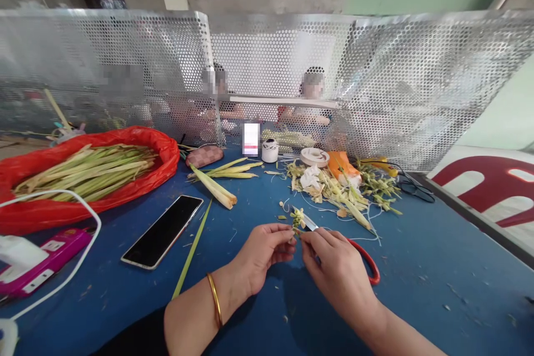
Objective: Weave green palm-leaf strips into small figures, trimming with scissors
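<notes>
My left hand [262, 253] pinches a small green-yellow plant piece [297, 221] between thumb and fingertips, just above the blue table [125, 300]. My right hand [337, 267] is closed round red-handled scissors [369, 261]; the blades [307, 221] point up-left and touch the plant piece. A gold bangle [214, 300] circles my left wrist. A heap of cut leaves, husks and threads [342, 189] lies just beyond my hands.
A red plastic bag of long green stalks [87, 172] sits far left. A black phone [162, 231], a pink device with a white cable [45, 258], loose stalks [221, 178], a thread spool [270, 150] and a perforated metal screen [271, 72] with people behind it surround the work spot.
</notes>
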Motion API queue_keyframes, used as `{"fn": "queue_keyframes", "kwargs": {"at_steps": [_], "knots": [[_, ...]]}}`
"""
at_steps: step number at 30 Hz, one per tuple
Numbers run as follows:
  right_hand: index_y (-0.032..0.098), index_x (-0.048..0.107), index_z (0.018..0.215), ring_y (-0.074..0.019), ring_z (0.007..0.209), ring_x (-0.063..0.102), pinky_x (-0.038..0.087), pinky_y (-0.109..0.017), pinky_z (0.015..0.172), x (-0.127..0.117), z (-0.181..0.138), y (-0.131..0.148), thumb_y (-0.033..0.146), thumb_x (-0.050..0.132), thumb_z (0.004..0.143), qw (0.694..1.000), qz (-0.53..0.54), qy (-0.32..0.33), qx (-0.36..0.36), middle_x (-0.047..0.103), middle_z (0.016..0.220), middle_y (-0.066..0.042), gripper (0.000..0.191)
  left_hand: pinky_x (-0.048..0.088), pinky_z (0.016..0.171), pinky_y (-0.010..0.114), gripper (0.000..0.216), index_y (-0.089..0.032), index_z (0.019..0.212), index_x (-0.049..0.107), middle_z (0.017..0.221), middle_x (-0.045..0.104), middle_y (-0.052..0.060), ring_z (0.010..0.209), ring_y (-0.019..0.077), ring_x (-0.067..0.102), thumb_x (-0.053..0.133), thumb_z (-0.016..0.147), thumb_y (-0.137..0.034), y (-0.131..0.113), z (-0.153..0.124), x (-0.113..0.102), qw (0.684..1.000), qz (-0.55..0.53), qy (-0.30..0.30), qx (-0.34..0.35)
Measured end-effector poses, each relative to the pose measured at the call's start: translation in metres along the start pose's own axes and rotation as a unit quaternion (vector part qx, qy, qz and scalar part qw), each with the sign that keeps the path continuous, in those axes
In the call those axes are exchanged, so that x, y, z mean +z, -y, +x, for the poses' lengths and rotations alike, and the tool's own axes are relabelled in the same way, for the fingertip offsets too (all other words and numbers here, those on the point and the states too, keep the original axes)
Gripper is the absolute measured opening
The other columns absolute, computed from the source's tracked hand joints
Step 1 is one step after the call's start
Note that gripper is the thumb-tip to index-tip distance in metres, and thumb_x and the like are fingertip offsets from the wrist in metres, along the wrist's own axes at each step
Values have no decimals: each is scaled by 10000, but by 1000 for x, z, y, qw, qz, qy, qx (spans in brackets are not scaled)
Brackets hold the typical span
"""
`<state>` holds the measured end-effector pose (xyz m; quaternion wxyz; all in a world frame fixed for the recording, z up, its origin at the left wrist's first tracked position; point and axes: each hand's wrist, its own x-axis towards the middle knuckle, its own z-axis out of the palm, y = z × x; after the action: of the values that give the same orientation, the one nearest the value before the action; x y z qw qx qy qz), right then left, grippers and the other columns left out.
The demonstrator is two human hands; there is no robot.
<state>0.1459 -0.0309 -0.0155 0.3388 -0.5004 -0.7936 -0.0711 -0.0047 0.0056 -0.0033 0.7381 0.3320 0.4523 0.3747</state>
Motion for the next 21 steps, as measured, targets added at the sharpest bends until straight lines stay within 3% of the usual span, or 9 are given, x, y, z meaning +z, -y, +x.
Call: {"fn": "queue_keyframes", "kwargs": {"at_steps": [7, 9, 11, 14, 16, 19, 21], "knots": [[181, 585, 779, -170, 596, 514, 384, -326, 675, -3, 1, 4, 130, 397, 924, 999, 1, 23, -44, 569, 649, -22, 243, 442, 573, 208, 210, -109, 761, 677, 604, 595, -3, 544, 75, 524, 735, 661, -284, 0, -1, 0, 999, 50, -10, 12], [193, 593, 808, -171, 623, 530, 390, -327, 682, -3, 2, 2, 192, 432, 928, 998, 55, 31, 2, 585, 677, -22, 202, 439, 584, 208, 224, -112, 738, 663, 608, 595, -2, 548, 75, 523, 736, 666, -311, 1, 0, 0, 998, 49, -12, 23], [203, 591, 849, -180, 687, 562, 407, -324, 693, -3, 3, -2, 285, 479, 917, 985, 131, 4, 110, 612, 743, -32, 154, 440, 602, 211, 249, -114, 721, 650, 614, 600, 2, 555, 77, 527, 744, 661, -336, 2, 1, 0, 998, 46, -9, 37], [199, 567, 1004, -218, 860, 595, 441, -327, 737, -3, 8, -11, 410, 601, 826, 914, 261, -74, 303, 646, 929, -72, 277, 437, 605, 214, 288, -120, 699, 632, 596, 588, -4, 546, 77, 520, 759, 644, -373, 3, 1, 0, 998, 37, 8, 46], [187, 569, 1045, -231, 905, 596, 450, -323, 756, -4, 12, -13, 453, 681, 740, 846, 378, -57, 371, 655, 979, -80, 420, 429, 593, 215, 302, -123, 701, 630, 583, 578, -9, 534, 77, 512, 764, 634, -385, 3, 0, 1, 998, 37, 29, 40], [173, 626, 850, -175, 747, 574, 430, -282, 698, -6, 15, -12, 459, 717, 702, 772, 508, 39, 380, 641, 778, -20, 335, 426, 590, 225, 301, -124, 706, 636, 588, 578, -7, 541, 86, 516, 769, 619, -379, 3, -2, 2, 996, 55, 63, 22], [170, 626, 754, -137, 661, 520, 397, -261, 651, -6, 15, -10, 442, 722, 707, 768, 518, 59, 372, 586, 672, 17, 292, 428, 599, 233, 297, -125, 691, 635, 586, 568, -10, 549, 91, 514, 768, 614, -379, 3, -3, 2, 995, 70, 72, 16]]}}
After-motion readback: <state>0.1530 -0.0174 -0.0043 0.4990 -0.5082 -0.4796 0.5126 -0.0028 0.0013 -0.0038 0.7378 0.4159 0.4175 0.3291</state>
